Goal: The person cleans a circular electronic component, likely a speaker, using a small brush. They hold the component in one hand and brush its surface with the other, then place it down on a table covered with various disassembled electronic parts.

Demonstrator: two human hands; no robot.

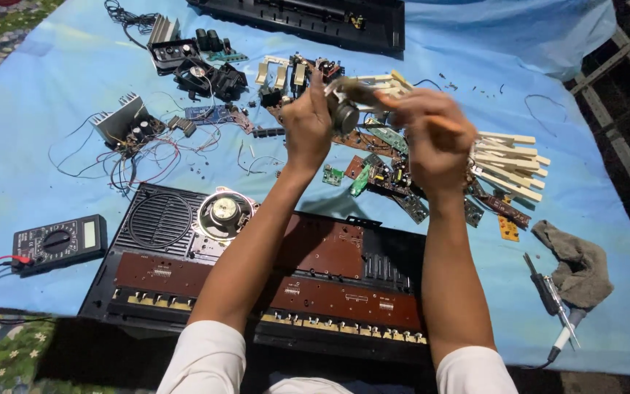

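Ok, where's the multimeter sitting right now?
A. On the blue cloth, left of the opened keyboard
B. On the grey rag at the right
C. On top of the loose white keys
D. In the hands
A: the multimeter lies on the blue cloth just left of the opened keyboard, apart from the rag, the white keys and both raised hands.

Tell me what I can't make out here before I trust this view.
- Head view: the round part between the left hand and right hand is motion-blurred; kind unclear.
- The opened keyboard's middle is hidden by both forearms.
- The black casing is cut off by the top edge.
- The multimeter display is too small to read.
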